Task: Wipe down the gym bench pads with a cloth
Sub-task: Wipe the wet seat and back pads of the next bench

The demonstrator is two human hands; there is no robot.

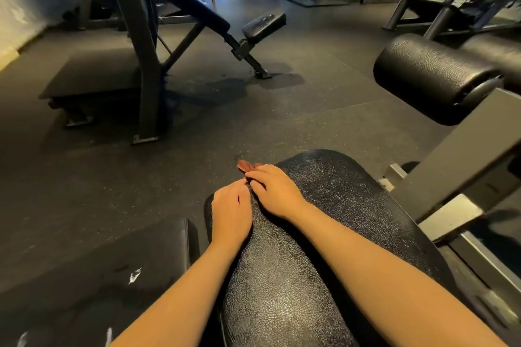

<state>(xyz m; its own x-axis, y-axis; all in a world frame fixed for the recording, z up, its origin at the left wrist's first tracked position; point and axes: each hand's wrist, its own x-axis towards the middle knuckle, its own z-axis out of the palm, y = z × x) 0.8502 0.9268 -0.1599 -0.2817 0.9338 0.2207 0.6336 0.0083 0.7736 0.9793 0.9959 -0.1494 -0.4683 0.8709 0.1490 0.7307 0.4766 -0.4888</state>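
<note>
Left hand [231, 207] rests flat on the bench pad [338, 205] while right hand [275, 191] presses the reddish cloth [244, 165] flat at its edge, where a push could drop it onto the floor [127, 191].

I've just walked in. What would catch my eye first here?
Two bare hands, the left hand and right hand, lie side by side on the near black textured pad; a reddish cloth peeks out past the right one. A fat black roller pad looms at right.

A single wide-angle view from the person's head looks forward and down, close over the black pebbled vinyl pad [338, 205], with the dark rubber floor [282, 121] beyond.
</note>
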